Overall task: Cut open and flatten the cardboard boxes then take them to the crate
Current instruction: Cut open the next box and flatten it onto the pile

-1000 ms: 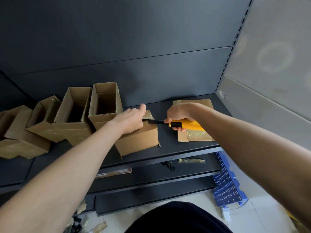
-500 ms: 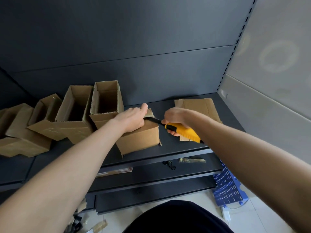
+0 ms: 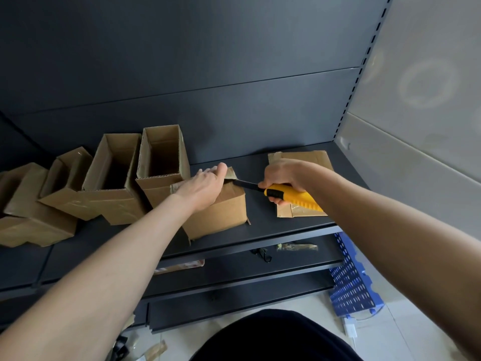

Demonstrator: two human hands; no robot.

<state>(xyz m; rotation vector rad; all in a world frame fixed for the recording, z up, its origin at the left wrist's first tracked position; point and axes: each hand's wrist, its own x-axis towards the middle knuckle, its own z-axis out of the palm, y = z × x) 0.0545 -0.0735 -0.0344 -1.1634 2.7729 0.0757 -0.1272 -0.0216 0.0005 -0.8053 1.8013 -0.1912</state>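
Note:
A small closed cardboard box [image 3: 221, 214] stands near the front of the dark shelf [image 3: 281, 225]. My left hand [image 3: 203, 188] lies flat on its top and presses it down. My right hand [image 3: 282, 178] grips a yellow utility knife [image 3: 294, 198], and the black blade touches the box's top right edge by my left thumb. A flattened box [image 3: 309, 158] lies on the shelf behind my right hand. A blue perforated crate [image 3: 351, 285] stands on the floor at the lower right.
Several open cardboard boxes [image 3: 161, 162] stand and lean in a row along the shelf to the left. Lower shelves hold scraps of tape [image 3: 296, 247] and a black clip. Tape scraps litter the pale floor. A white wall closes the right side.
My right hand has pulled the knife a little to the right and back along the box's top edge. My left hand stays pressed on the box.

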